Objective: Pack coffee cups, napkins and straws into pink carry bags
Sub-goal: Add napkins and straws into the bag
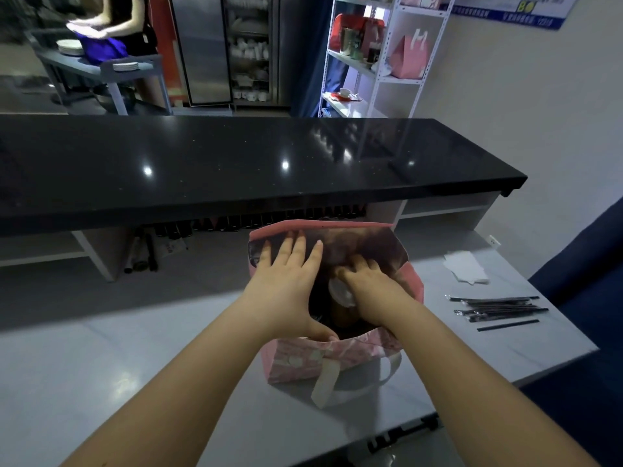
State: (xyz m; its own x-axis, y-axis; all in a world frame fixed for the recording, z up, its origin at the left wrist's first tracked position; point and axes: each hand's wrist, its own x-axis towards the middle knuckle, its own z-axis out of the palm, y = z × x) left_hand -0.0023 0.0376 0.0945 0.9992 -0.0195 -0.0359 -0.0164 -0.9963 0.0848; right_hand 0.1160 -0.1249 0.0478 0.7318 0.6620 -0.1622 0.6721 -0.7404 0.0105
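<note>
Head view: pink fabric carry bag with white strap handles [303,360] stands open on the pale grey tabletop [135,365], one handle flopped over its near side.

Left hand [286,284] lies flat, fingers straight and spread against the bag's inner left wall, thumb at the near rim. It holds nothing.

Right hand [367,281] is down inside the bag mouth with fingers curled. Cannot tell if it actually grips anything.

Brown coffee cup with white lid [340,291] sits inside the bag, touching the right hand's thumb side.

Right of the bag on the same tabletop: bundle of black straws in clear wrappers [499,306], with a loose stack of white paper napkins [467,267] just beyond them.

Behind the bag: long glossy black stone counter [236,163], raised above the tabletop, with ceiling lights reflected in it.

Beyond that, far right of the bag: white metal shelf rack [381,79] carrying another pink bag [411,59]. Far left: a second person [128,25] at a grey cart with stacked white plates [70,47].
</note>
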